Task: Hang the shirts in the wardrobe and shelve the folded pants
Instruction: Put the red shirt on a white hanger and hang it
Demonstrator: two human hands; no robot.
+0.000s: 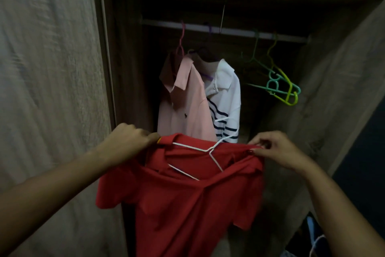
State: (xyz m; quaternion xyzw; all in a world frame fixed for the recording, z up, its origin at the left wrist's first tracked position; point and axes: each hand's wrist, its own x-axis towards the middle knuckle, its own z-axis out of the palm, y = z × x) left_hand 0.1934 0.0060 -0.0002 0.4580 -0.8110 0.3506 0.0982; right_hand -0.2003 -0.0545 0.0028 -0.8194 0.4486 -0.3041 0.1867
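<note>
Near, a shirt (187, 204) with a hanger (210, 149) inside; behind, on the rod (162, 24), hung shirts (187, 100) left, empty hangers (281, 83) right.

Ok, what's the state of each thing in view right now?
Red shirt: held up at both shoulders, not yet on the rail.
White hanger: inside the red shirt's neck, hook free.
Pink shirt: hanging on the rail.
Striped white shirt: hanging beside the pink shirt.
Empty hangers: hanging on the rail, at the right.
Left hand: grips the red shirt's shoulder.
Right hand: pinches its other shoulder.
</note>
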